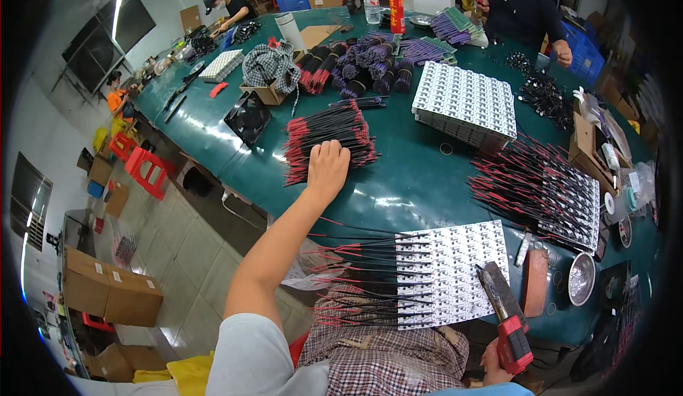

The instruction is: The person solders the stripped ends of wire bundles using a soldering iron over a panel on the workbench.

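My left hand [329, 170] reaches across the table, its fingers curled down onto a pile of short black wires with red ends [331, 131]. The fingertips are partly hidden among the wires. At the lower right, my right hand [495, 362] grips a red and black soldering gun [514, 339], whose dark metal front points up and left over a panel. This white panel of small circuit boards [455, 271] lies in front of me at the table edge. Rows of black, red-tipped wires [359, 275] run left from its left columns.
A stack of white board panels [464, 101] stands farther back. On the right sit a wired panel [580, 204], a brownish-red block [536, 282] and a metal bowl [582, 279]. Purple wire bundles [366, 61] and a cloth-topped box [267, 76] lie behind the pile. Co-workers sit across the table.
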Demonstrator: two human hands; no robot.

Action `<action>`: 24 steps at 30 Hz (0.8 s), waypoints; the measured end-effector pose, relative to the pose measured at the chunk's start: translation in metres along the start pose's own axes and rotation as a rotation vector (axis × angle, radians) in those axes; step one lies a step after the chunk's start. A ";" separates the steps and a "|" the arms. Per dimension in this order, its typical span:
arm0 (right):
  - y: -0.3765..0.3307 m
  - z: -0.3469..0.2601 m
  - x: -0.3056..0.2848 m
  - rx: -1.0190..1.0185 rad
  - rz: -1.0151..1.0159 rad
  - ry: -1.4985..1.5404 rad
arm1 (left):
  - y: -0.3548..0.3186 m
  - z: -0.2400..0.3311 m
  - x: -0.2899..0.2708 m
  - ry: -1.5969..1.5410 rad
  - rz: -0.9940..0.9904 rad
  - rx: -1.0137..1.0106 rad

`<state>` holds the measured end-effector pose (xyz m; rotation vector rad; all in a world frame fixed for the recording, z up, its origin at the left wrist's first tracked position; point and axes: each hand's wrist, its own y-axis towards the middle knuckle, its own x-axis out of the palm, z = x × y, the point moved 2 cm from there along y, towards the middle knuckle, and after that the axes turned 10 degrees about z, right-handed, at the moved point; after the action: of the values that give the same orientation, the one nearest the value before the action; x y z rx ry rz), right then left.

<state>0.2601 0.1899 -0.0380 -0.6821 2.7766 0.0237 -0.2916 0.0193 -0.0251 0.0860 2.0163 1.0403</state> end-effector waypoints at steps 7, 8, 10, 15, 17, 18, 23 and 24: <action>0.007 0.005 -0.003 0.018 -0.022 0.085 | 0.031 -0.018 -0.028 -0.586 0.259 -0.491; 0.008 0.010 -0.003 0.037 -0.005 0.091 | 0.041 -0.020 -0.039 -0.723 0.290 -0.628; 0.005 0.012 -0.004 0.052 0.009 0.097 | 0.053 -0.017 -0.059 -0.858 0.324 -0.767; 0.004 -0.002 0.005 -0.044 0.073 0.091 | 0.035 -0.002 -0.051 -1.329 0.554 -1.000; 0.006 -0.014 0.012 -0.049 0.064 0.093 | 0.027 0.006 -0.044 -1.426 0.567 -0.985; 0.003 -0.047 0.026 -0.119 0.114 0.084 | 0.025 0.010 -0.042 -1.429 0.540 -1.003; 0.024 0.008 -0.006 -0.065 0.123 0.170 | 0.021 0.011 -0.038 -1.403 0.488 -1.028; 0.024 0.002 -0.004 -0.088 0.134 0.082 | 0.020 0.010 -0.036 -1.436 0.471 -1.016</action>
<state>0.2531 0.2133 -0.0400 -0.5280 2.9102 0.1494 -0.2671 0.0244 0.0091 0.5778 0.0919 1.5081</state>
